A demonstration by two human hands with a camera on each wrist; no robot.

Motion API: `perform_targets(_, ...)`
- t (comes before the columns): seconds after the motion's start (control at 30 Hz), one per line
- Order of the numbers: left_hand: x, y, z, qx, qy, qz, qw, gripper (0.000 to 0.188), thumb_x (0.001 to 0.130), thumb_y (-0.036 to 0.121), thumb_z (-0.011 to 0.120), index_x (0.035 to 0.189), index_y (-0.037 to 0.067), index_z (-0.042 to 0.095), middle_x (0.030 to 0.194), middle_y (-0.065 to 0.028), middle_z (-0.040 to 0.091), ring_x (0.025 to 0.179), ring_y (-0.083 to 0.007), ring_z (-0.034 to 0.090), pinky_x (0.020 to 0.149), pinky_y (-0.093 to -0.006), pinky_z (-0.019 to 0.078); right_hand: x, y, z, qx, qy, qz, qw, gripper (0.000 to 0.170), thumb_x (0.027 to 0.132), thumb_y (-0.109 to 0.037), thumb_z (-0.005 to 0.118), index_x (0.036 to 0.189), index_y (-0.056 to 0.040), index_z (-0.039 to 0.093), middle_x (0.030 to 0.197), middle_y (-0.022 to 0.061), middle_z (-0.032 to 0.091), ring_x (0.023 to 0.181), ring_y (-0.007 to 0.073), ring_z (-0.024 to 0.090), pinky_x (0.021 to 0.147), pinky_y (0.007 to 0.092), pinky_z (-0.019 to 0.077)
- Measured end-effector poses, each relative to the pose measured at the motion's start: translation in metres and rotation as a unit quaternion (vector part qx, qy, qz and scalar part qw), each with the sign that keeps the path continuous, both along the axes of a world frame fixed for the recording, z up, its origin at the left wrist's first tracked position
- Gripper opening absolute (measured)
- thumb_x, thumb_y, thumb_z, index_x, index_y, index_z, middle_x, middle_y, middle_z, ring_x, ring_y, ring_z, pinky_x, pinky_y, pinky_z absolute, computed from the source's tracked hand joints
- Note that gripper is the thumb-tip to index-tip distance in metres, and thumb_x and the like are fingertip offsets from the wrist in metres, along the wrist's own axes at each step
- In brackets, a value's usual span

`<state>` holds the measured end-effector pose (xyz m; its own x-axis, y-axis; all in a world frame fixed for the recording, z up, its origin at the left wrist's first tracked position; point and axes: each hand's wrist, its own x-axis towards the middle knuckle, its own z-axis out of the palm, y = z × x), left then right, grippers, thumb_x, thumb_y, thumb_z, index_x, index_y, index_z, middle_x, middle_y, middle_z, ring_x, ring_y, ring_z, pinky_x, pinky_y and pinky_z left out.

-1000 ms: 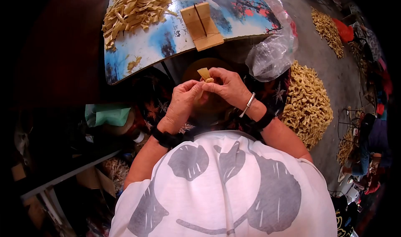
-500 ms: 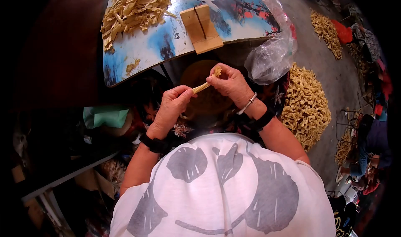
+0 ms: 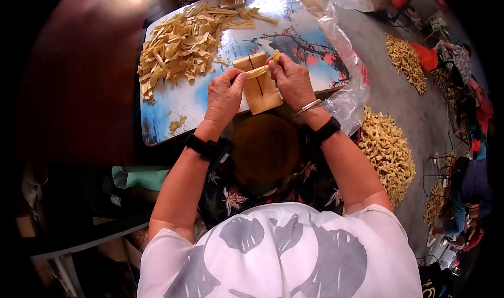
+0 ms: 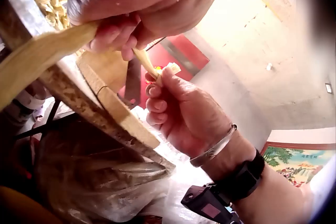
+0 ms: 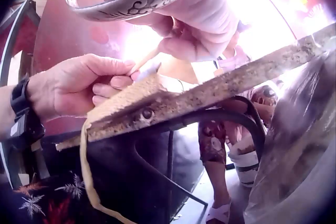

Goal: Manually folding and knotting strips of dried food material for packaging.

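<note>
A pale yellow strip (image 3: pixel 257 72) is stretched between the two hands, above a wooden block with a dark upright blade (image 3: pixel 264 99) at the table's near edge. The left hand (image 3: pixel 226 93) pinches one end of the strip; in the left wrist view a long tail of it (image 4: pixel 42 58) passes the fingers. The right hand (image 3: pixel 294 83) pinches the other end, where a knotted lump (image 3: pixel 276 56) sticks up above the fingertips. In the right wrist view a thin tail (image 5: pixel 88 176) hangs below the block's edge.
A heap of flat yellow strips (image 3: pixel 181 43) lies on the painted table (image 3: pixel 157 117) at left. Clear plastic (image 3: pixel 344 112) drapes over its right edge. Piles of knotted pieces (image 3: pixel 386 156) lie on the floor at right. A round brown container (image 3: pixel 265 148) is below the block.
Both hands have moved forward from near the body to the wooden block, with the strip held between them. The strip, earlier bunched at the fingers, is now drawn out straight.
</note>
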<state>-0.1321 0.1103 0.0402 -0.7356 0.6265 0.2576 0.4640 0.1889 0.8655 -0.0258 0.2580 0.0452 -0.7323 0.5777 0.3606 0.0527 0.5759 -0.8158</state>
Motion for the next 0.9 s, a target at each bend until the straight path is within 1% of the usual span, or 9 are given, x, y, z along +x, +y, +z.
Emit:
perform_targets(0.03, -0.003, 0.004, -0.005, 0.010, 0.019, 0.020, 1.000, 0.018, 0.091, 0.020, 0.064, 0.090, 0.002, 0.069, 0.069, -0.0130, 0.064, 0.062, -0.0218, 0.061, 0.062, -0.0332, 0.0493, -0.004, 0.003, -0.005, 0.076, 0.004, -0.016, 0.997, 0.018, 0.095, -0.023, 0.057, 0.094, -0.0055, 0.061, 0.081, 0.0182, 0.066, 0.079, 0.0387, 0.064, 0.067, 0.0458, 0.0512)
perform_targets(0.13, -0.001, 0.010, -0.020, -0.011, 0.023, 0.046, 0.999, 0.018, 0.095, 0.016, 0.062, 0.091, -0.001, 0.067, 0.069, 0.0030, 0.057, 0.064, -0.0050, 0.048, 0.057, -0.0228, 0.0404, -0.009, 0.002, -0.023, 0.185, -0.057, -0.019, 0.981, 0.018, 0.093, -0.024, 0.058, 0.095, -0.0071, 0.061, 0.081, 0.0173, 0.066, 0.081, 0.0383, 0.065, 0.068, 0.0474, 0.0514)
perform_targets(0.17, -0.003, 0.009, -0.023, -0.004, -0.008, 0.058, 0.998, 0.017, 0.094, 0.016, 0.062, 0.092, 0.000, 0.067, 0.068, 0.0037, 0.056, 0.063, -0.0044, 0.047, 0.056, -0.0223, 0.0392, -0.006, 0.002, -0.027, 0.201, -0.074, -0.044, 0.976, 0.018, 0.091, -0.026, 0.059, 0.094, -0.0079, 0.061, 0.082, 0.0171, 0.067, 0.082, 0.0388, 0.064, 0.069, 0.0482, 0.0519)
perform_targets(0.27, -0.006, -0.003, -0.019, 0.043, -0.133, 0.061, 0.988, 0.015, 0.094, 0.016, 0.064, 0.099, 0.002, 0.067, 0.069, 0.0060, 0.054, 0.058, -0.0027, 0.043, 0.052, -0.0206, 0.0351, 0.008, 0.007, -0.019, 0.139, -0.120, -0.027, 0.983, 0.019, 0.091, -0.025, 0.060, 0.096, -0.0065, 0.063, 0.080, 0.0159, 0.067, 0.077, 0.0351, 0.066, 0.068, 0.0437, 0.0526)
perform_targets(0.37, 0.019, -0.023, 0.010, 0.115, -0.290, 0.010, 0.950, 0.022, 0.094, 0.016, 0.065, 0.114, 0.007, 0.062, 0.073, 0.0081, 0.051, 0.052, -0.0001, 0.035, 0.047, -0.0181, 0.0277, 0.029, -0.003, -0.008, -0.068, -0.031, 0.055, 0.996, 0.022, 0.090, -0.026, 0.063, 0.098, -0.0048, 0.065, 0.074, 0.0135, 0.066, 0.069, 0.0269, 0.066, 0.065, 0.0375, 0.0516)
perform_targets(0.5, 0.054, -0.038, 0.018, 0.166, -0.440, -0.124, 0.874, 0.019, 0.095, 0.016, 0.063, 0.111, 0.006, 0.063, 0.073, 0.0064, 0.055, 0.054, 0.0003, 0.037, 0.048, -0.0173, 0.0286, 0.056, -0.039, 0.004, -0.106, -0.083, 0.156, 0.979, 0.025, 0.090, -0.026, 0.066, 0.096, -0.0021, 0.066, 0.072, 0.0100, 0.063, 0.065, 0.0182, 0.060, 0.063, 0.0320, 0.0490)
perform_targets(0.6, 0.065, -0.050, 0.010, 0.134, -0.376, -0.138, 0.906, 0.014, 0.095, 0.016, 0.064, 0.104, 0.006, 0.066, 0.075, 0.0063, 0.058, 0.058, 0.0003, 0.043, 0.051, -0.0165, 0.0324, 0.066, -0.054, -0.007, -0.151, -0.053, 0.218, 0.963, 0.024, 0.089, -0.025, 0.066, 0.094, -0.0012, 0.066, 0.075, 0.0099, 0.064, 0.066, 0.0176, 0.060, 0.064, 0.0312, 0.0490)
perform_targets(0.73, 0.076, -0.061, 0.012, 0.111, -0.343, -0.110, 0.926, 0.011, 0.096, 0.016, 0.062, 0.091, 0.006, 0.064, 0.072, 0.0060, 0.056, 0.061, -0.0011, 0.044, 0.054, -0.0175, 0.0350, 0.080, -0.070, 0.005, -0.215, -0.080, 0.217, 0.949, 0.023, 0.089, -0.024, 0.067, 0.090, -0.0003, 0.065, 0.069, 0.0089, 0.064, 0.061, 0.0165, 0.061, 0.060, 0.0294, 0.0486)
perform_targets(0.9, 0.088, -0.067, 0.015, 0.088, -0.281, -0.098, 0.951, 0.014, 0.096, 0.015, 0.061, 0.084, 0.007, 0.063, 0.069, 0.0054, 0.054, 0.061, -0.0022, 0.044, 0.054, -0.0187, 0.0360, 0.088, -0.088, -0.003, -0.159, -0.066, 0.185, 0.968, 0.021, 0.091, -0.019, 0.063, 0.086, 0.0007, 0.064, 0.065, 0.0084, 0.063, 0.057, 0.0149, 0.059, 0.057, 0.0285, 0.0475)
